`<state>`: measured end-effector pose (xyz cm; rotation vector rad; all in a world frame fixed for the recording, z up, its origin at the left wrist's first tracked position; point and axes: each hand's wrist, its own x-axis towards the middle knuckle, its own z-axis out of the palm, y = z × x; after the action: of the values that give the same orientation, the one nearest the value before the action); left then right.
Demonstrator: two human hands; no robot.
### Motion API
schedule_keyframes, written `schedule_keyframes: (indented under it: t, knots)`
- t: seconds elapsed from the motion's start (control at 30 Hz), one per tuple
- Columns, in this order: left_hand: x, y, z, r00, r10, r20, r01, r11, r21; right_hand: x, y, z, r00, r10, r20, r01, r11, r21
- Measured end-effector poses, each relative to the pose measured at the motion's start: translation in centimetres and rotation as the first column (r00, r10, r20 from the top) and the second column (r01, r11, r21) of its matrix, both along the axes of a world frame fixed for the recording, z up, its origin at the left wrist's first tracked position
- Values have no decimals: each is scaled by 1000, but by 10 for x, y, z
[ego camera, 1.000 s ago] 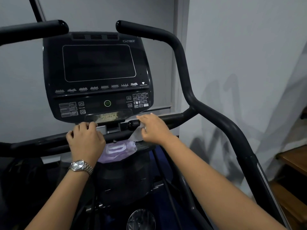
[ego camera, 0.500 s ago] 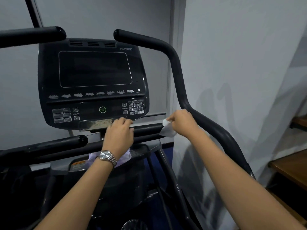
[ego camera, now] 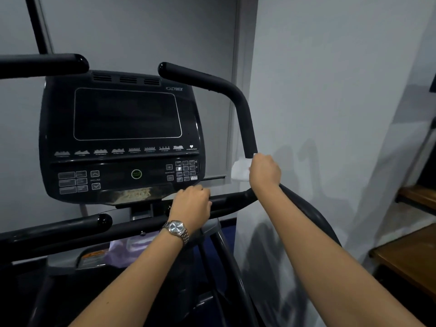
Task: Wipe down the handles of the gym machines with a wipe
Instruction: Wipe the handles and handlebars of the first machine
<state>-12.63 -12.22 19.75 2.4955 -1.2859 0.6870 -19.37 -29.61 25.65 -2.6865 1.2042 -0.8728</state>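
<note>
Right centre, the right hand (ego camera: 265, 172) is clenched round the right handle (ego camera: 245, 119) with the white wipe (ego camera: 240, 171) pressed to it; its fingers are hidden behind the tube, and the wipe's loose half sticks out to the left. Centre frame, the left hand (ego camera: 191, 207), watch (ego camera: 175, 228) on its wrist, grasps the bar (ego camera: 226, 199), fingertips out of sight. The left handle (ego camera: 42, 66) is cut off at the upper left edge. Lower centre, a purple pack (ego camera: 121, 246) lies in the tray (ego camera: 63, 259), mostly hidden; its print is unreadable
</note>
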Motion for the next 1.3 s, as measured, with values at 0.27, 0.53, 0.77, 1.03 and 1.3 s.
schedule_keyframes:
  t: [0.27, 0.53, 0.77, 1.03, 1.3]
  knots:
    - [-1, -16, 14, 1000, -4, -22, 6, 997, 80, 25, -12, 24, 994, 38, 102, -32, 998, -61]
    - [-4, -14, 15, 1000, -4, -9, 5, 995, 102, 13, -15, 1, 1000, -6, 29, 7, 1000, -26]
    - [-3, -13, 14, 1000, -12, 0, 12, 995, 101, 38, -17, 44, 975, 62, 213, -58, 998, -24]
    - [-1, -15, 11, 999, -22, 43, 17, 994, 106, 55, -27, 37, 938, 67, 340, -50, 997, -59]
    - [5, -34, 30, 997, -59, -50, 67, 979, 192, 70, -32, 47, 919, 68, 389, -39, 996, -84]
